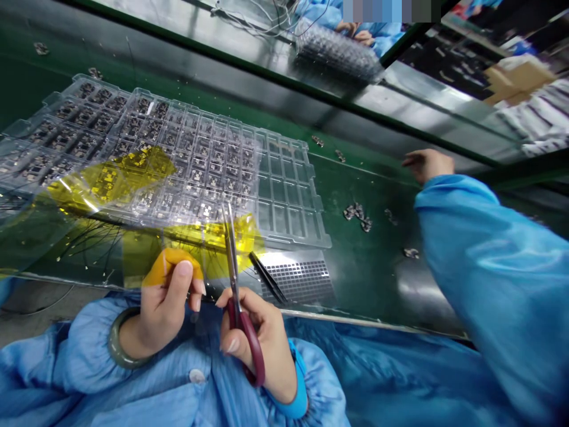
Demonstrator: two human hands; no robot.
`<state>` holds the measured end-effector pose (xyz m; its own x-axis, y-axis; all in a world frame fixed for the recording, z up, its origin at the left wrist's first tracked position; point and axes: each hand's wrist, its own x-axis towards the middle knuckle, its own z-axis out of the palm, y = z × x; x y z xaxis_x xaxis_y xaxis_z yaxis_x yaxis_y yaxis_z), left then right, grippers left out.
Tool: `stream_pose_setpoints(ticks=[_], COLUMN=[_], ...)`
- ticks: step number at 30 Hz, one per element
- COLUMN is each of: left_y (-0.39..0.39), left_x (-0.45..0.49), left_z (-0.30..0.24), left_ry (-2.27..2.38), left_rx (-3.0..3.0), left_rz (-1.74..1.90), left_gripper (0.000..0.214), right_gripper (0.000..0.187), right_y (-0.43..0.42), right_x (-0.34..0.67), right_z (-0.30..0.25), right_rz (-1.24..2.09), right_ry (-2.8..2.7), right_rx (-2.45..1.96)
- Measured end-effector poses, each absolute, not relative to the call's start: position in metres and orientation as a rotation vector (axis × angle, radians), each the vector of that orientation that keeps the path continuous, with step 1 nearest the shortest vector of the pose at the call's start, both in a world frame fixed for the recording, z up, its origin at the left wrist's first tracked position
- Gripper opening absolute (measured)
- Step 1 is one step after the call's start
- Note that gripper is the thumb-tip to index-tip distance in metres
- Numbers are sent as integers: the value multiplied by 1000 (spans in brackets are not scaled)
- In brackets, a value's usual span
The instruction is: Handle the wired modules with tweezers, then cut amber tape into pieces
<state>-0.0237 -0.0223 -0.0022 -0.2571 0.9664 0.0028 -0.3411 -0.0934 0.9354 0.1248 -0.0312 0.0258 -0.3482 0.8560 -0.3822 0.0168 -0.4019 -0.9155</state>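
My left hand [166, 299] is closed in a pinch on a strip of translucent yellow film [178, 261] at the near edge of the green bench. My right hand [260, 335] grips dark red-handled scissors [233, 261], blades pointing away and crossing the yellow film. A clear plastic tray [284, 196] with many small cells, most holding small dark parts, lies just beyond my hands. More yellow film [111, 178] shows under or through the tray at left.
A co-worker's blue sleeve [498, 279] and hand [429, 163] reach onto the bench at right. Small loose parts [358, 213] lie on the green surface [368, 267]. Black tweezers [267, 276] rest on a perforated grid plate [302, 279]. Another tray [338, 50] sits farther back.
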Motion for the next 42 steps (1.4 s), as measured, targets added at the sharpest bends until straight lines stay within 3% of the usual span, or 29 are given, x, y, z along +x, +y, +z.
stream_pose_setpoints(ticks=[14, 23, 30, 42], left_y=[-26, -25, -23, -24], left_x=[-24, -22, -18, -19], left_z=[-3, -2, 0, -3], left_ry=[1078, 1083, 1053, 984], left_rx=[827, 793, 744, 753], left_rz=[1551, 1610, 1625, 1568], left_gripper=[33, 27, 29, 31], right_gripper=[60, 70, 81, 80], right_y=[-33, -31, -30, -28], right_x=[122, 125, 132, 125], right_z=[23, 22, 26, 23], right_rz=[1801, 1833, 1764, 1782], right_ry=[-1176, -1283, -1693, -1649], right_rx=[-1274, -1235, -1165, -1124])
